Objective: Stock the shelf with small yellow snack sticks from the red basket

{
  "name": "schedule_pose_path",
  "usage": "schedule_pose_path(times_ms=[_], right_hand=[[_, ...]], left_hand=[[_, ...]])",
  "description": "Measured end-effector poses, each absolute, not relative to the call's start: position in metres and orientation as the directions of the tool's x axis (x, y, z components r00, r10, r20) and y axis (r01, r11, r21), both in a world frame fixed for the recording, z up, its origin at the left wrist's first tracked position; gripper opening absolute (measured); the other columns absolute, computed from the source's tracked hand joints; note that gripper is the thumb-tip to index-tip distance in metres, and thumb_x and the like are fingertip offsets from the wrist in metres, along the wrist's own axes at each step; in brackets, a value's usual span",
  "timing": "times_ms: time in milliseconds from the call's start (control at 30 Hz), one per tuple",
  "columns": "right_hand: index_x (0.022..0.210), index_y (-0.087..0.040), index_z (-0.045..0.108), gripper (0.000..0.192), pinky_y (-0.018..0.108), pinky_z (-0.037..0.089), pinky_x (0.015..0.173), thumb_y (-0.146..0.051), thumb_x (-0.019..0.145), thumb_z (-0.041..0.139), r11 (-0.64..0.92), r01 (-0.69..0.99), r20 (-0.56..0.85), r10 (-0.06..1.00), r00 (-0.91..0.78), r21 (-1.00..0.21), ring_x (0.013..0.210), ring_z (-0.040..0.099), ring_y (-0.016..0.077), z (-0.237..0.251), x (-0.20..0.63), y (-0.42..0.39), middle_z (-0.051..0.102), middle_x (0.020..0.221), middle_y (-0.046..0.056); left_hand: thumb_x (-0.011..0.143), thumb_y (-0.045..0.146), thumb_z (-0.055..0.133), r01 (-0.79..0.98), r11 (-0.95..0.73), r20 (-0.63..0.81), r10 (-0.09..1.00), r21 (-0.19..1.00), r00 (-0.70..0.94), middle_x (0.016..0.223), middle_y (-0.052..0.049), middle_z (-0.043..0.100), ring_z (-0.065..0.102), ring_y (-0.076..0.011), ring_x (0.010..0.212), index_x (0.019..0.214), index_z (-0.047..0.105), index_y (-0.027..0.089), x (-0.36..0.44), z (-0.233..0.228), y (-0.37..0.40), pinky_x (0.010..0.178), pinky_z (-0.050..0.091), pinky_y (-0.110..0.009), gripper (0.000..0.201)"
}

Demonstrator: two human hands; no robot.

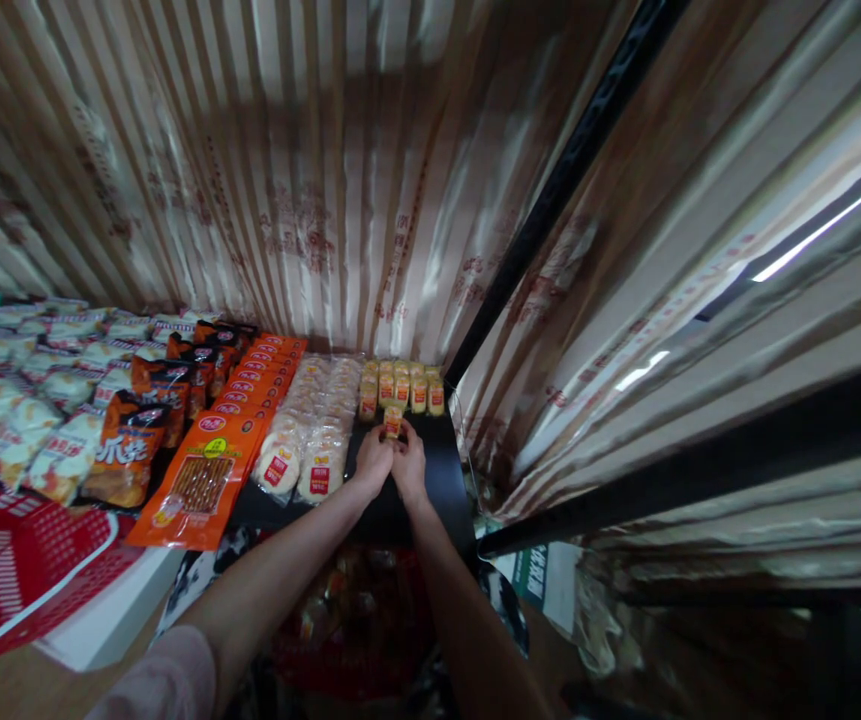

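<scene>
Both my hands meet over a black shelf [441, 480]. My left hand [372, 462] and my right hand [409, 462] pinch one small yellow snack packet [392, 421] between their fingertips. Just behind it stands a row of several matching yellow packets [401, 385]. To the left lie rows of clear bags with round pale cakes [308, 440].
Orange snack bags [209, 480] and dark orange bags [130, 445] fill the shelf further left, with pale packets [17, 420] beyond. A red basket [2, 570] sits at lower left. Striped cartons [325, 170] wall the back. A black post [550, 190] rises at right.
</scene>
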State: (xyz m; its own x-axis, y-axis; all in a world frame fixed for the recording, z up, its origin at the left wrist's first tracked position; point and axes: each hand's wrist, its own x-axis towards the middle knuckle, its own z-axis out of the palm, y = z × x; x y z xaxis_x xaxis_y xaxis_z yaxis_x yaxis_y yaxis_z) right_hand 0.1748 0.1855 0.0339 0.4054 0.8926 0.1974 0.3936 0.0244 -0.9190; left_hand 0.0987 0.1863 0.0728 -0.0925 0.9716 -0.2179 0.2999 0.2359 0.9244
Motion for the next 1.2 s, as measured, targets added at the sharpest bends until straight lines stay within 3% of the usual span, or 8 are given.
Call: schedule_pose_path(times_ms=[133,433,833,1033,1200], right_hand=[[0.116,-0.015,0.054,0.048,0.033,0.049,0.079,-0.021,0.068,0.052,0.017,0.381,0.183,0.897,0.403,-0.924,0.080,0.060,0.0168,0.030,0.176,0.196,0.057,0.105,0.010],[0.116,-0.015,0.055,0.048,0.030,0.049,0.076,-0.022,0.068,0.053,0.066,0.385,0.232,0.886,0.401,-0.920,0.085,0.060,0.0180,0.025,0.177,0.213,0.062,0.103,0.010],[0.114,-0.017,0.057,0.044,0.030,0.047,0.080,-0.022,0.070,0.051,0.069,0.402,0.232,0.899,0.372,-0.913,0.089,0.060,0.0186,0.030,0.177,0.226,0.063,0.101,0.008],[0.113,-0.012,0.057,0.047,0.033,0.045,0.086,-0.024,0.068,0.050,0.052,0.368,0.201,0.904,0.378,-0.928,0.094,0.058,0.0199,0.030,0.176,0.230,0.058,0.111,0.014],[0.116,-0.013,0.055,0.049,0.032,0.044,0.087,-0.025,0.070,0.048,0.056,0.373,0.203,0.907,0.369,-0.926,0.096,0.057,0.0187,0.027,0.177,0.230,0.058,0.113,0.012]], left_hand=[[0.079,0.016,0.046,0.291,0.229,-0.211,0.973,0.929,-0.092,0.109,-0.006,0.065,0.057,-0.0184,0.104,0.109,0.059,0.020,0.103,0.075,0.193,0.090,0.043,-0.027,0.033],[0.081,0.017,0.042,0.329,0.211,-0.194,0.977,0.920,-0.084,0.109,-0.005,0.066,0.058,-0.0183,0.104,0.109,0.060,0.020,0.107,0.079,0.201,0.090,0.043,-0.027,0.034],[0.084,0.020,0.040,0.336,0.197,-0.167,0.979,0.921,-0.118,0.112,-0.007,0.064,0.057,-0.0191,0.105,0.111,0.060,0.018,0.109,0.083,0.206,0.090,0.042,-0.026,0.033],[0.085,0.021,0.039,0.328,0.182,-0.151,0.981,0.927,-0.118,0.113,-0.008,0.063,0.058,-0.0192,0.104,0.112,0.059,0.017,0.108,0.083,0.206,0.093,0.041,-0.029,0.033],[0.086,0.021,0.038,0.344,0.183,-0.152,0.981,0.921,-0.117,0.115,-0.009,0.062,0.056,-0.0181,0.108,0.114,0.057,0.016,0.108,0.082,0.206,0.094,0.040,-0.026,0.034]])
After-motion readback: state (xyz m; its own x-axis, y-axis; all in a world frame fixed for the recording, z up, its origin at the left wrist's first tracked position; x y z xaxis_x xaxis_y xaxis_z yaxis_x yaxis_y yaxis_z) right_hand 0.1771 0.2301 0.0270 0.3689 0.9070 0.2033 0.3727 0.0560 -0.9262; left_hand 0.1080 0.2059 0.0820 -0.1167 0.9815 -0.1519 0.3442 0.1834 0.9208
